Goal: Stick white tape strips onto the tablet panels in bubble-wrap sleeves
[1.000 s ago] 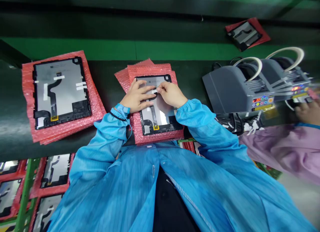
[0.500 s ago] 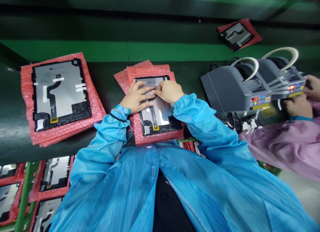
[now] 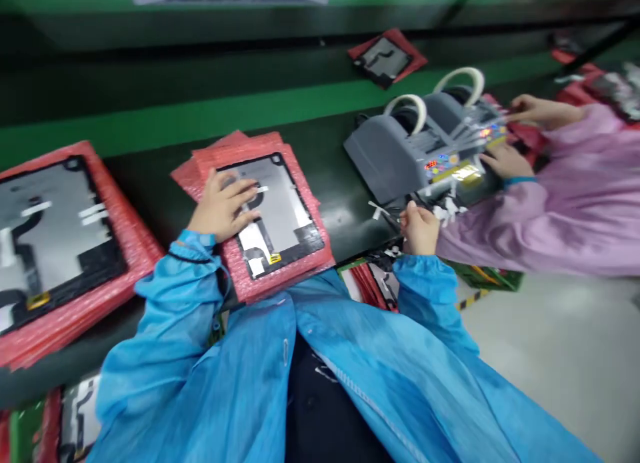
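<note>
A tablet screen panel (image 3: 285,196), grey-backed with a black frame, a dark flex cable and a yellow-edged connector, lies on red bubble wrap sheets (image 3: 305,258). My left hand (image 3: 223,206) rests on its left side, fingers spread flat over the panel. Well to the right, my right hand (image 3: 420,228) is closed in a pinch at the bench's front edge. It is beside black cables and a clump of white tape scraps (image 3: 449,210). Whatever its fingertips hold is too small to make out. A white tape strip (image 3: 376,211) hangs just left of it.
Two grey tape dispensers (image 3: 387,158) stand at the right, with a co-worker's hands (image 3: 507,163) in pink sleeves at the farther one. More panels on red wrap (image 3: 65,230) are stacked at the left. Another panel (image 3: 384,60) lies on the back shelf.
My right hand has left the panel and moved right, to the cables near the dispenser. My left hand stays on the panel. The view has swung to the right.
</note>
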`<control>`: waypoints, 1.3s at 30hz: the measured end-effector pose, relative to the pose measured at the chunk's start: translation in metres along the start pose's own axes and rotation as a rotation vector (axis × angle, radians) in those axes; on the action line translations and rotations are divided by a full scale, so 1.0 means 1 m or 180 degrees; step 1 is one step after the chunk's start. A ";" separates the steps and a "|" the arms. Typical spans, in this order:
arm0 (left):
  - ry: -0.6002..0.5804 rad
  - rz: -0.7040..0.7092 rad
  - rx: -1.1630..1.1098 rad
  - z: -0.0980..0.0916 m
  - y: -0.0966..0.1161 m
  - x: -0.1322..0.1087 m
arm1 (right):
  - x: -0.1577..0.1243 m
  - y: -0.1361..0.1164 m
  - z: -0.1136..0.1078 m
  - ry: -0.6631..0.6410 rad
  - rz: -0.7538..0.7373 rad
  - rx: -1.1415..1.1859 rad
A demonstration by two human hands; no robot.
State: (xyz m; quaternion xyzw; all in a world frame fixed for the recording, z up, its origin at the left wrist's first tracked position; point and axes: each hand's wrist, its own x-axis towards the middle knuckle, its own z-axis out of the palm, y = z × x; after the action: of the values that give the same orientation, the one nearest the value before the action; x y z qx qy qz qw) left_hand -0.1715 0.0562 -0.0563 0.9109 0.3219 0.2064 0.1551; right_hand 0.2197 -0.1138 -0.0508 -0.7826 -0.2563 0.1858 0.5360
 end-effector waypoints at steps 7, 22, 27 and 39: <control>0.0043 0.0015 0.0128 0.006 0.008 0.018 | 0.040 -0.012 -0.015 0.0356 0.0602 0.0982; -0.0053 0.0197 0.0504 -0.029 0.053 0.040 | 0.055 0.010 -0.011 0.0923 0.0004 0.1342; 0.0081 0.0513 0.0311 -0.021 0.052 0.048 | 0.070 0.027 -0.008 0.0975 -0.0345 0.1284; -0.0057 0.0363 -0.0862 -0.003 0.113 0.065 | -0.039 -0.045 0.042 -0.1275 -0.1570 0.0704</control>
State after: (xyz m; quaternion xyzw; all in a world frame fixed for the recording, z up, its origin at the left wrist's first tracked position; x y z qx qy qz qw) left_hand -0.0677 0.0148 0.0116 0.9002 0.2375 0.2483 0.2674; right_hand 0.1551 -0.0925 -0.0231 -0.5821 -0.5166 0.2271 0.5855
